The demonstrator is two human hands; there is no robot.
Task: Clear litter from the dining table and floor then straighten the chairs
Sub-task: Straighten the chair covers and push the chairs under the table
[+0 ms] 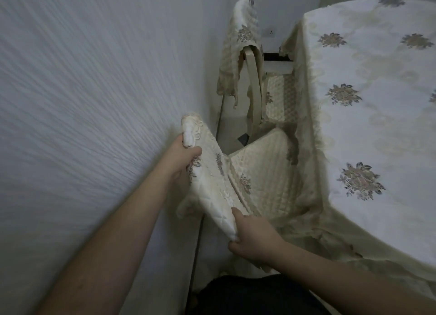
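A dining chair stands right below me, its backrest (212, 184) wrapped in a cream quilted cover with flower embroidery. My left hand (182, 160) grips the far top corner of that backrest. My right hand (251, 238) grips its near corner. The chair's cream quilted seat cushion (264, 173) points toward the dining table (377, 102), which is draped in a white flowered cloth with a lace hem. A second chair (245, 43) with the same cover stands farther along the table, its seat (280, 97) tucked under the cloth.
A white textured wall (94, 102) runs close along the left, leaving a narrow strip of pale floor (230, 130) between it and the chairs. A small dark scrap (243, 138) lies on the floor by the far chair's leg. The tablecloth hem (330, 239) hangs low near my right arm.
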